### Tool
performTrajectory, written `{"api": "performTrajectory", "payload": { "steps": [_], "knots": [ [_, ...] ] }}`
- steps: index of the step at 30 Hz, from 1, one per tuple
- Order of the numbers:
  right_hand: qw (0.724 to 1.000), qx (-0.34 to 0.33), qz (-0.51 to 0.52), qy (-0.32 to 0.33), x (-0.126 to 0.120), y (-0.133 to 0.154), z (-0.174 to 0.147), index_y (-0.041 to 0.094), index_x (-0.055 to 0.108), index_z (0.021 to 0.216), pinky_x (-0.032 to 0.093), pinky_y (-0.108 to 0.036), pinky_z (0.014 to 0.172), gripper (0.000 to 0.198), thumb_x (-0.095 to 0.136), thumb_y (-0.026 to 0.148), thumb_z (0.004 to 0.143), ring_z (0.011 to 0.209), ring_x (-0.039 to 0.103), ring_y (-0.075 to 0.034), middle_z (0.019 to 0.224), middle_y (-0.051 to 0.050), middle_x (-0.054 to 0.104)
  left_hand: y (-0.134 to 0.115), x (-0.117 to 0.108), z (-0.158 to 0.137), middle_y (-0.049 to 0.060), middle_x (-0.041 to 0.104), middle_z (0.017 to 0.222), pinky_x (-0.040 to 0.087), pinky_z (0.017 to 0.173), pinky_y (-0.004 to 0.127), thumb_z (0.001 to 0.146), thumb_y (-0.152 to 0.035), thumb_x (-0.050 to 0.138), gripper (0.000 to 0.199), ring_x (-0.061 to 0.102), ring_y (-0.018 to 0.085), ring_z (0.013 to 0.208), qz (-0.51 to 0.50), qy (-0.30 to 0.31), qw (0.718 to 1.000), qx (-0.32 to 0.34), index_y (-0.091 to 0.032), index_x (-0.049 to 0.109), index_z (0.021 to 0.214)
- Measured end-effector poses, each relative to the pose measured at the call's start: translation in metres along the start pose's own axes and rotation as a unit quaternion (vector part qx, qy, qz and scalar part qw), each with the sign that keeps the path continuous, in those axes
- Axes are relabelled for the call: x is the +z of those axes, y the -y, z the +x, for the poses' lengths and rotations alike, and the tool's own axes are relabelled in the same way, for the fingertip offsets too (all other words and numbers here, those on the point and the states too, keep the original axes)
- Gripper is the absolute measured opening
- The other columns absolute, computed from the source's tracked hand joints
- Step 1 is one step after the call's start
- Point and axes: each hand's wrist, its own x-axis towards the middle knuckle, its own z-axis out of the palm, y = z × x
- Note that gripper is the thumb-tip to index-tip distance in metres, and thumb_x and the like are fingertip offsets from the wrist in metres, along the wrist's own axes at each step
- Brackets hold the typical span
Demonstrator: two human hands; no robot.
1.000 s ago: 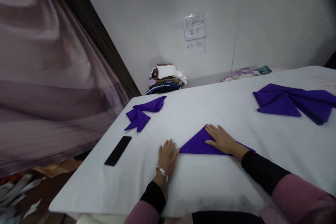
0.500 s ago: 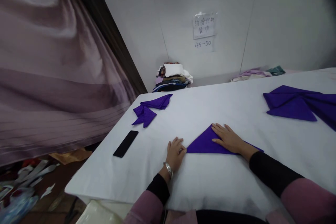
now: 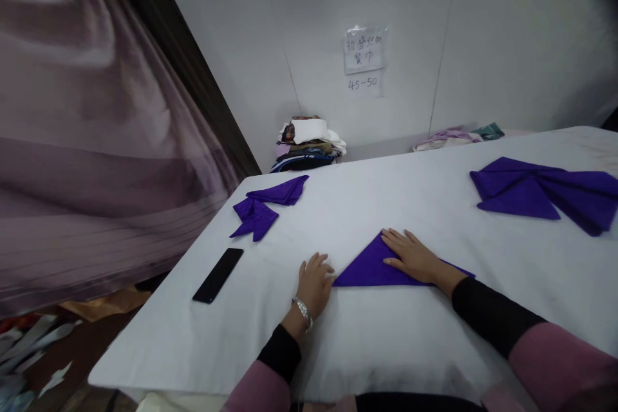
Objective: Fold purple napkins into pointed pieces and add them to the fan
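A purple cloth napkin, folded into a flat triangle, lies in front of me with its long edge toward me. My right hand rests flat on it near the peak, fingers stretched out and open. At the triangle's left corner, my left hand has thumb and index finger closed on the tip, while its other fingers fan out. A silver bangle circles the left wrist. The napkin's right part is partly hidden beneath my right hand and forearm.
Folded purple cloths lie at the table's far left, with a black phone nearer me. Larger purple cloths lie on the right. A clothing stack stands behind the white table. A curtain hangs left.
The view has shifted slightly, so things appear a little further left. Both hands stay at about the same places on the napkin, which keeps its triangle shape.
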Motion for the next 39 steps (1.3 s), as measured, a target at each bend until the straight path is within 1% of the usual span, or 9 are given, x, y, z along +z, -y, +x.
{"api": "performTrajectory", "payload": {
  "steps": [4,10,16,20,23,27,32,36,39],
  "knots": [
    [1.0,0.005,-0.003,-0.003,-0.001,0.002,0.0,0.021,0.023,0.142,0.013,-0.05,0.109,0.069,0.026,0.063,0.087,0.135,0.016,-0.025,0.147,-0.007,0.022,-0.041,0.0,0.022,0.004,0.042,0.138,0.019,0.109,0.046,0.088,-0.034,0.04,0.03,0.029,0.02,0.132,-0.018,-0.019,0.998,0.065,-0.025,0.054,0.114],
    [1.0,-0.001,0.001,-0.009,-0.002,0.004,0.0,0.021,0.023,0.142,0.015,-0.051,0.107,0.061,0.026,0.053,0.09,0.135,0.018,-0.025,0.146,-0.009,0.026,-0.1,0.035,0.062,0.007,0.019,0.149,0.013,0.111,0.047,0.087,-0.053,0.028,0.065,0.011,0.023,0.138,0.011,0.067,0.977,0.2,-0.017,0.019,0.141],
    [0.999,0.015,0.045,-0.015,-0.008,0.001,0.001,0.019,0.021,0.143,0.014,-0.047,0.109,0.056,0.029,0.037,0.091,0.136,0.016,-0.021,0.147,-0.009,0.024,-0.095,0.064,0.073,0.012,0.015,0.15,0.01,0.111,0.048,0.081,-0.066,0.026,0.083,0.007,0.026,0.138,0.066,0.075,0.975,0.199,-0.011,0.011,0.142],
    [0.989,0.079,0.084,-0.089,-0.02,0.017,-0.003,0.013,0.02,0.143,0.012,-0.045,0.11,0.056,0.028,0.034,0.091,0.136,0.013,-0.02,0.147,-0.011,0.022,-0.094,0.064,0.075,0.014,0.015,0.149,0.008,0.111,0.05,0.082,-0.064,0.027,0.082,0.006,0.027,0.138,0.089,0.091,0.972,0.197,-0.01,0.016,0.142],
    [0.99,0.037,0.075,-0.114,-0.026,0.042,-0.006,0.014,0.023,0.142,0.008,-0.045,0.111,0.056,0.028,0.041,0.092,0.136,0.011,-0.02,0.147,-0.01,0.023,-0.097,0.062,0.077,0.011,0.014,0.15,0.007,0.11,0.05,0.084,-0.051,0.033,0.069,0.005,0.028,0.138,0.107,0.096,0.968,0.208,-0.016,0.017,0.142],
    [0.995,-0.003,0.066,-0.08,-0.029,0.059,-0.01,0.013,0.022,0.142,0.006,-0.046,0.111,0.066,0.03,0.053,0.09,0.136,0.012,-0.022,0.146,-0.012,0.025,-0.097,0.062,0.078,0.009,0.016,0.15,0.006,0.11,0.05,0.084,-0.036,0.037,0.063,0.005,0.027,0.138,0.123,0.107,0.965,0.206,-0.019,0.019,0.142],
    [0.991,0.034,0.088,-0.095,-0.04,0.021,-0.048,0.02,0.037,0.135,0.007,-0.044,0.111,0.059,0.035,0.056,0.088,0.134,0.02,-0.022,0.143,-0.009,0.034,-0.095,0.062,0.079,0.013,0.013,0.149,0.008,0.111,0.047,0.083,-0.058,0.028,0.077,0.007,0.026,0.138,0.114,0.094,0.97,0.194,-0.008,0.019,0.141],
    [0.954,0.175,0.171,-0.171,-0.041,-0.026,-0.111,0.02,0.059,0.109,0.018,-0.047,0.108,0.045,0.05,0.054,0.081,0.132,0.026,-0.026,0.136,-0.01,0.044,-0.096,0.063,0.079,0.014,0.013,0.149,0.009,0.111,0.047,0.082,-0.067,0.02,0.084,0.008,0.027,0.138,0.119,0.088,0.971,0.19,-0.007,0.021,0.14],
    [0.932,0.225,0.226,-0.174,-0.035,-0.041,-0.149,0.021,0.06,0.095,0.024,-0.048,0.105,0.036,0.057,0.052,0.077,0.133,0.022,-0.028,0.138,-0.01,0.041,-0.095,0.063,0.08,0.013,0.012,0.149,0.009,0.111,0.047,0.082,-0.067,0.019,0.084,0.008,0.026,0.138,0.12,0.09,0.971,0.187,-0.007,0.02,0.141]
  ]
}}
